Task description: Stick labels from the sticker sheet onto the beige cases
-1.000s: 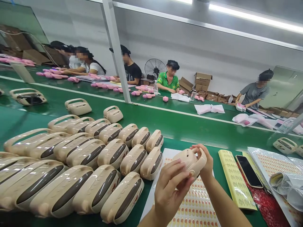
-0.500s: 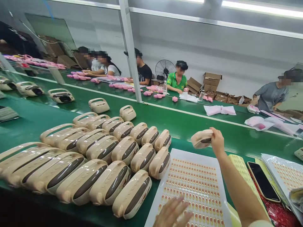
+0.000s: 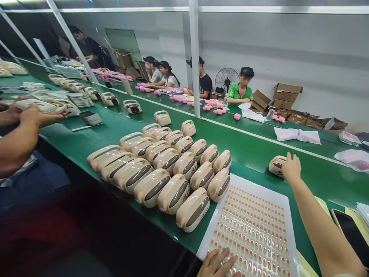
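Observation:
My right hand (image 3: 291, 167) is at the far end of my stretched arm, its fingers apart and raised. It is against the right end of a beige plastic casing (image 3: 276, 166), which rests on the green belt; the thumb side is partly hidden. My left hand (image 3: 216, 265) lies with spread fingers on the lower edge of a white sticker sheet (image 3: 256, 215) covered in rows of small gold-and-red oval stickers. Left of the sheet, several beige casings (image 3: 193, 211) with carry handles and dark brown panels stand in close rows.
A phone (image 3: 350, 231) lies on yellow sheets right of my arm. At the left, a co-worker's hands (image 3: 31, 115) hold another beige casing. Metal posts (image 3: 194, 57) rise along the belt. Across it, people sit by pink items (image 3: 219, 111) and cardboard boxes (image 3: 286, 96).
The view has swung left, bringing in the co-worker at the left. My right hand has lowered the casing onto the belt and loosened its fingers. My left hand has settled on the sheet.

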Demonstrator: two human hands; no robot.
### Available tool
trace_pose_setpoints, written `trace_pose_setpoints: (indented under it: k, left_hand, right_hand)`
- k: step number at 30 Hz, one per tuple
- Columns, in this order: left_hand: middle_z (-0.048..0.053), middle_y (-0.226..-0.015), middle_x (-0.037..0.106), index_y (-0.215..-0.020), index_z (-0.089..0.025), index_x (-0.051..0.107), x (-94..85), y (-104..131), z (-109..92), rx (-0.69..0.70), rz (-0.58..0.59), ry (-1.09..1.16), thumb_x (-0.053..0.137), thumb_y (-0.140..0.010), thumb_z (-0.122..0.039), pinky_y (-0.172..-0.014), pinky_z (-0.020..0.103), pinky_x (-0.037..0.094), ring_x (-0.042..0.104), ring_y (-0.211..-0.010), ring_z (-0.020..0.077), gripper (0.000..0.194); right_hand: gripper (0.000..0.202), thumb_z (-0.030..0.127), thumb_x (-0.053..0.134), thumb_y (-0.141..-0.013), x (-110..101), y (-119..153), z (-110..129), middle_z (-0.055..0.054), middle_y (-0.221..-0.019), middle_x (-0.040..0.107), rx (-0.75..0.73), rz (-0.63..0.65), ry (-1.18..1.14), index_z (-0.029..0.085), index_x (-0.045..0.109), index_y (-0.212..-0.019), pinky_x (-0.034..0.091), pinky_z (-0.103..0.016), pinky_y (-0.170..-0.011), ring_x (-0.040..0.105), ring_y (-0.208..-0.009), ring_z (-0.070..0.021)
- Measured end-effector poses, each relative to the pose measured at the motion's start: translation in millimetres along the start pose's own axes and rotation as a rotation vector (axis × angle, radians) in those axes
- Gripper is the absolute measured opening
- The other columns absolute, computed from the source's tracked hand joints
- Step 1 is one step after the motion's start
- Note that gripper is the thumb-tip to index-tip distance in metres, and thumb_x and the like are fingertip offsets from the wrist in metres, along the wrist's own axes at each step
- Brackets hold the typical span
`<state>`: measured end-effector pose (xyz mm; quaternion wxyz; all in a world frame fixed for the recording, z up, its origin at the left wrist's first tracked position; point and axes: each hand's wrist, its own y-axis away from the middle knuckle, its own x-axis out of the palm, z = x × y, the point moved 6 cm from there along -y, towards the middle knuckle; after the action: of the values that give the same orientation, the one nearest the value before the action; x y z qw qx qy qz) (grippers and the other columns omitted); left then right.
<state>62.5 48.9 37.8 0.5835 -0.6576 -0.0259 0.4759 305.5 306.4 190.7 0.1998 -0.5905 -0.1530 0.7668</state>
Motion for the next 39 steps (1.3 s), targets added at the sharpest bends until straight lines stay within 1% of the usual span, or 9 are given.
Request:
trace_pose_setpoints:
  k: [3, 7, 11, 14, 20, 26, 29, 35, 39]
  left_hand:
    - [-0.007, -0.082, 0.074, -0.095, -0.03, 0.065, -1.2, 7, -5, 0.052, -0.084, 0.056, 0.057, -0.082, -0.029, -0.076, 0.028, 0.042, 0.067, -0.078, 0.0152, 0.015]
    - [-0.001, -0.089, 0.072, -0.095, -0.026, 0.065, -4.4, 4, -6, 0.044, 0.027, 0.099, 0.044, -0.087, -0.019, -0.084, 0.034, 0.035, 0.062, -0.086, 0.0178, 0.023]
    - [0.002, -0.088, 0.071, -0.093, -0.023, 0.065, -10.5, -1, -9, -0.078, 0.028, 0.13, 0.034, -0.089, -0.015, -0.081, 0.036, 0.032, 0.059, -0.08, 0.0171, 0.032]
    - [0.005, -0.087, 0.07, -0.093, -0.02, 0.065, -8.8, 0, -13, -0.163, 0.02, 0.133, 0.036, -0.089, -0.017, -0.08, 0.037, 0.03, 0.057, -0.082, 0.0195, 0.03]
    - [0.003, -0.089, 0.067, -0.104, -0.026, 0.063, -11.3, 3, -11, -0.099, 0.045, 0.185, 0.035, -0.091, -0.02, -0.079, 0.033, 0.03, 0.054, -0.083, 0.0167, 0.032]
    - [0.003, -0.082, 0.065, -0.115, -0.027, 0.058, -9.4, 14, -2, -0.124, 0.043, 0.269, 0.038, -0.09, -0.015, -0.078, 0.031, 0.033, 0.053, -0.077, 0.0171, 0.034]
    - [0.007, -0.097, 0.064, -0.125, -0.028, 0.049, -5.7, 12, 1, -0.194, 0.059, 0.375, 0.049, -0.085, -0.04, -0.076, 0.032, 0.039, 0.055, -0.086, 0.0215, 0.042]
    - [0.007, -0.116, 0.062, -0.125, -0.031, 0.048, 23.7, 12, 7, -1.04, -0.115, 1.934, 0.071, -0.054, -0.059, -0.09, 0.045, 0.043, 0.055, -0.106, 0.0312, 0.08]
    - [0.002, -0.11, 0.066, -0.118, -0.037, 0.054, 35.2, 13, -1, -1.15, -0.18, 2.103, 0.06, -0.066, -0.061, -0.09, 0.047, 0.045, 0.059, -0.102, 0.0281, 0.058]
  right_hand:
    - [0.041, 0.008, 0.041, -0.078, 8, 50, 100, -0.017, -0.118, 0.053, -0.402, 0.066, -0.114, 0.013, 0.053, -0.116, 0.035, -0.044, -0.095, 0.044, -0.115, -0.0269]
    - [0.029, 0.018, 0.053, -0.079, 24, 151, 235, -0.009, -0.114, 0.059, -1.118, 0.218, -0.243, 0.02, 0.058, -0.107, 0.041, -0.032, -0.091, 0.048, -0.111, -0.0203]
    - [0.019, 0.014, 0.042, -0.087, 31, 188, 277, -0.011, -0.09, 0.065, -1.356, 0.293, -0.129, 0.014, 0.06, -0.094, 0.047, -0.03, -0.074, 0.058, -0.085, -0.019]
    - [0.023, 0.013, 0.041, -0.087, 14, 171, 261, -0.01, -0.096, 0.066, -1.162, 0.276, -0.204, 0.015, 0.058, -0.102, 0.046, -0.027, -0.07, 0.059, -0.085, -0.0185]
    - [0.021, 0.024, 0.043, -0.083, -27, 128, 176, -0.002, -0.079, 0.068, -0.385, 0.399, -0.666, 0.02, 0.064, -0.087, 0.042, -0.025, -0.064, 0.06, -0.073, -0.0171]
    - [0.024, 0.027, 0.042, -0.076, -36, 137, 118, -0.001, -0.075, 0.066, -0.208, 0.45, -0.858, 0.017, 0.064, -0.077, 0.042, -0.025, -0.062, 0.058, -0.07, -0.0169]
    - [0.027, 0.03, 0.04, -0.079, -33, 152, 102, 0.0, -0.067, 0.063, -0.185, 0.467, -0.816, 0.017, 0.062, -0.07, 0.041, -0.024, -0.057, 0.055, -0.062, -0.0147]
    - [0.023, 0.024, 0.05, -0.077, -25, 187, 100, 0.001, -0.056, 0.059, -0.132, 0.506, -0.661, 0.019, 0.059, -0.057, 0.041, -0.026, -0.057, 0.053, -0.055, -0.0143]
    - [0.025, 0.025, 0.041, -0.086, -37, 224, 68, -0.008, -0.094, 0.067, -0.069, 0.353, -0.577, 0.019, 0.064, -0.094, 0.046, -0.035, -0.078, 0.059, -0.089, -0.0209]
